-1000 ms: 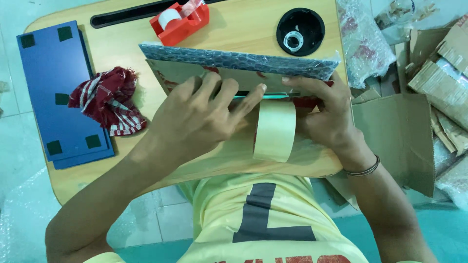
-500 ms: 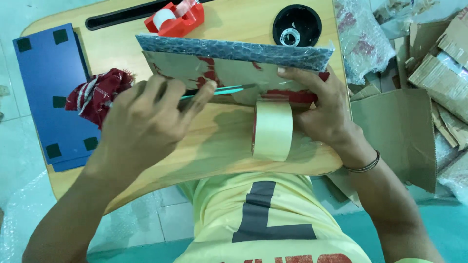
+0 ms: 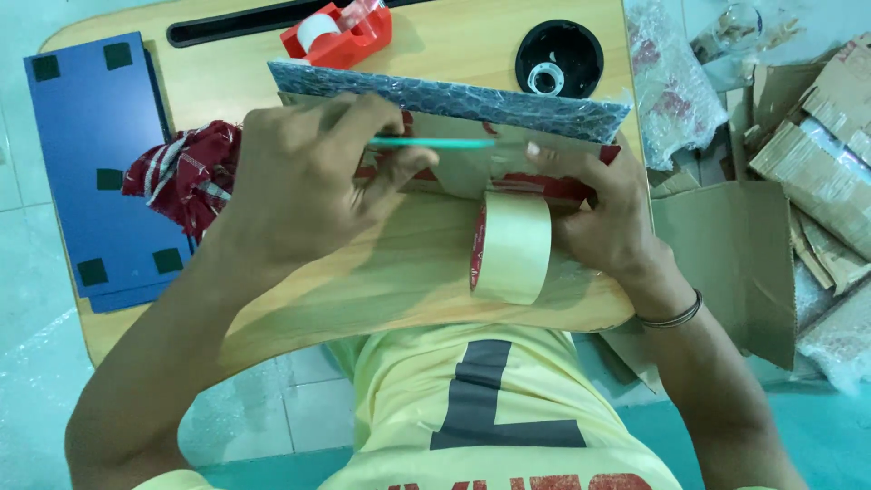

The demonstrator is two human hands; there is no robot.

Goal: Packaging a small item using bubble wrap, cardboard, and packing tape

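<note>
A flat parcel wrapped in bubble wrap and brown paper (image 3: pixel 472 113) lies on a small wooden table (image 3: pixel 390 272). My left hand (image 3: pixel 308 177) rests on its left part and pinches a thin green stick-like tool (image 3: pixel 435 143) that lies along the parcel. My right hand (image 3: pixel 590 213) presses the parcel's right part, where a red strip shows. A roll of beige tape (image 3: pixel 513 247) stands on edge just left of my right hand, its free end stuck onto the parcel.
A red tape dispenser (image 3: pixel 340 32) and a black round holder (image 3: pixel 560 56) sit at the table's far edge. A red patterned cloth (image 3: pixel 186 172) and a blue board (image 3: pixel 95 163) lie at left. Cardboard pieces (image 3: pixel 726 254) and plastic wrap litter the floor at right.
My left hand has slid left off the tape roll and lifted, now pinching the green tool over the parcel. The tape roll and my right hand stay where they were.
</note>
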